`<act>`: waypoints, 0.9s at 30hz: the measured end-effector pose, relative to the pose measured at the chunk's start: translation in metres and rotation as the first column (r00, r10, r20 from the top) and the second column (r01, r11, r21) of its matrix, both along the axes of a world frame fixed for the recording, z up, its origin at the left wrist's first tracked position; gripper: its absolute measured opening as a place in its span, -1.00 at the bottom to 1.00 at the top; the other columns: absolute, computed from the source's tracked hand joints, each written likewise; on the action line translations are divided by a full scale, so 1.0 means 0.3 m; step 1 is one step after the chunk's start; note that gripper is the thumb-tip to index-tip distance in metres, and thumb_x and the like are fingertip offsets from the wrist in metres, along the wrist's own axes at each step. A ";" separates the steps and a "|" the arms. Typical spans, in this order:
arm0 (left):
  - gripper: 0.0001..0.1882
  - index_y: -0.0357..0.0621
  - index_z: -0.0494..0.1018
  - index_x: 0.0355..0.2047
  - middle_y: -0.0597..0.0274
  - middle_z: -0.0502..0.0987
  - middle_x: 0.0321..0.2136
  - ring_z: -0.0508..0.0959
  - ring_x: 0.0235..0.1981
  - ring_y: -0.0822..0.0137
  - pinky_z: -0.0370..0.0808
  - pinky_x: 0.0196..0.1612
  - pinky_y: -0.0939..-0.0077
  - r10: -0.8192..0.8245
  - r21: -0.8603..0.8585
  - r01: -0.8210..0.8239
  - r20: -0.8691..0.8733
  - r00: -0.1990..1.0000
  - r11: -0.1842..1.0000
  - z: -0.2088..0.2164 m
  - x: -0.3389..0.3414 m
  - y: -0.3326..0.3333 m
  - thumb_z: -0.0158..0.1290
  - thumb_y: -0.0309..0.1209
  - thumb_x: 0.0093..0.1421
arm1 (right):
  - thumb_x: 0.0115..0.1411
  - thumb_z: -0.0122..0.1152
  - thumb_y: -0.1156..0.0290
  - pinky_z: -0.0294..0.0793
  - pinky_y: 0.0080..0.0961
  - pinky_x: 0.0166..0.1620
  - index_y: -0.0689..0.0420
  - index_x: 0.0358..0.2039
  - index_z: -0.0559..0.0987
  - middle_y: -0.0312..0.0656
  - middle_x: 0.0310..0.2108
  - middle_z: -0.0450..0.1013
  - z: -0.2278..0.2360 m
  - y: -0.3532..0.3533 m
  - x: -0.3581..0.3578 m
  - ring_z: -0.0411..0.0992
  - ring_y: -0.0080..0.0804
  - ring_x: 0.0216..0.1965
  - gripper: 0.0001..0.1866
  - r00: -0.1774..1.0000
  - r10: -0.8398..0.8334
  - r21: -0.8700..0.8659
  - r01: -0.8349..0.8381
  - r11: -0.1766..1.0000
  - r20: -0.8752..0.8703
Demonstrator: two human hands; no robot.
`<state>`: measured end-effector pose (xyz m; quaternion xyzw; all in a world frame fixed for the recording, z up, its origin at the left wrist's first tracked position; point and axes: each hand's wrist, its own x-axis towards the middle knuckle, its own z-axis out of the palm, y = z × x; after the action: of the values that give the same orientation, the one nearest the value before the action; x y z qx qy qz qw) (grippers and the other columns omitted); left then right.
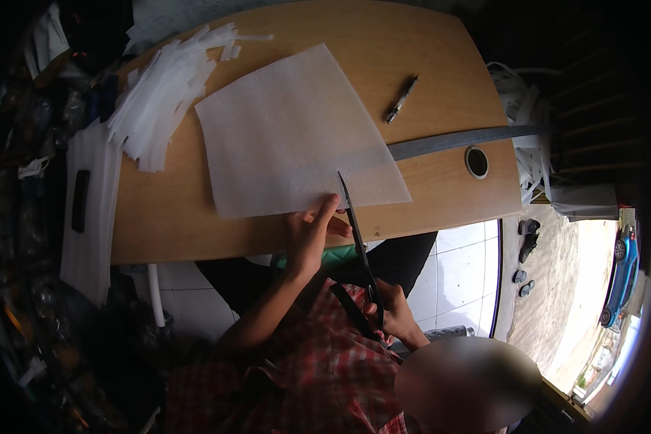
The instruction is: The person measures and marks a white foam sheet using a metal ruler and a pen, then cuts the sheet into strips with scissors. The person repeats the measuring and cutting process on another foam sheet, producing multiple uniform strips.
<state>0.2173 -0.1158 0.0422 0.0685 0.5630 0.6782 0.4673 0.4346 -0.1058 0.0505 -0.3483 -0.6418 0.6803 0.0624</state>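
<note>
Along the near edge of the surface [448,72], my left hand [307,235], fingers partly curled, touches the white sheet [282,130]; whether it grips, I cannot tell. My right hand [393,311], short of that edge, is closed round the scissors [362,249], blade tip over the sheet. White strips [159,101] lie piled toward the far left corner.

Open lane over tan wooden tabletop [448,69] far right, slim black-and-silver pen [402,100] inside, long black metal scissors [361,246] barring front, heaped white foam strips [159,98] blocking left.
</note>
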 end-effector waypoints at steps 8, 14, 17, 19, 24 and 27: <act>-0.77 -0.37 0.41 -0.28 0.08 0.52 -0.49 0.57 -0.62 0.30 0.59 -0.50 0.45 0.058 0.062 -0.055 -0.057 0.997 0.997 0.016 0.017 0.002 0.09 -0.40 0.20 | -0.17 -0.11 -0.63 0.27 -0.50 -0.52 0.27 -0.44 0.41 -0.26 -0.66 0.27 0.011 0.014 -0.009 0.24 -0.57 -0.60 -0.01 0.995 0.100 -0.062 -0.098 0.993 0.027; -0.79 -0.37 0.41 -0.29 0.09 0.53 -0.48 0.57 -0.59 0.32 0.57 -0.47 0.48 0.039 0.097 -0.033 -0.067 0.997 0.995 0.024 -0.002 0.000 0.08 -0.42 0.21 | -0.14 -0.15 -0.63 0.31 -0.49 -0.51 0.31 -0.30 0.43 -0.27 -0.64 0.29 0.034 0.015 -0.032 0.26 -0.55 -0.59 0.04 0.993 0.117 -0.083 -0.119 0.989 -0.031; -0.81 -0.43 0.40 -0.30 0.08 0.52 -0.50 0.57 -0.57 0.33 0.58 -0.51 0.52 0.007 0.139 0.008 -0.109 0.994 0.990 0.031 0.013 -0.016 0.10 -0.49 0.19 | -0.27 -0.13 -0.65 0.28 -0.70 -0.55 0.21 -0.55 0.35 -0.34 -0.72 0.34 0.035 0.019 -0.044 0.34 -0.63 -0.66 -0.04 0.997 0.061 -0.062 -0.063 0.996 -0.037; -0.81 -0.43 0.40 -0.29 0.10 0.52 -0.49 0.58 -0.54 0.33 0.57 -0.50 0.51 -0.016 0.122 0.027 -0.092 0.996 0.992 0.035 0.032 -0.024 0.09 -0.51 0.19 | -0.18 -0.18 -0.64 0.30 -0.57 -0.52 0.30 -0.34 0.41 -0.29 -0.67 0.32 0.036 0.032 -0.046 0.30 -0.58 -0.61 0.04 0.995 0.094 -0.044 -0.095 0.995 -0.026; -0.82 -0.36 0.41 -0.33 0.19 0.49 -0.51 0.51 -0.55 0.43 0.45 -0.51 0.58 -0.037 0.079 0.046 -0.101 0.994 0.996 0.045 0.052 -0.035 0.13 -0.48 0.17 | -0.12 -0.23 -0.64 0.30 -0.49 -0.50 0.31 -0.29 0.42 -0.25 -0.63 0.32 0.046 0.051 -0.058 0.31 -0.52 -0.58 0.06 0.995 0.096 -0.039 -0.097 0.994 -0.034; -0.85 -0.29 0.42 -0.40 0.27 0.46 -0.56 0.42 -0.59 0.52 0.33 -0.52 0.62 -0.101 0.007 0.103 -0.142 0.985 0.995 0.053 0.046 -0.048 0.13 -0.45 0.16 | -0.14 -0.23 -0.65 0.31 -0.50 -0.49 0.29 -0.31 0.40 -0.25 -0.64 0.32 0.053 0.056 -0.077 0.33 -0.52 -0.58 0.05 0.996 0.072 -0.012 -0.073 0.997 -0.052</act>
<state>0.2311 -0.1303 0.0582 0.1487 0.5854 0.6508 0.4600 0.4115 -0.0889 0.0663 -0.3076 -0.6475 0.6953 0.0515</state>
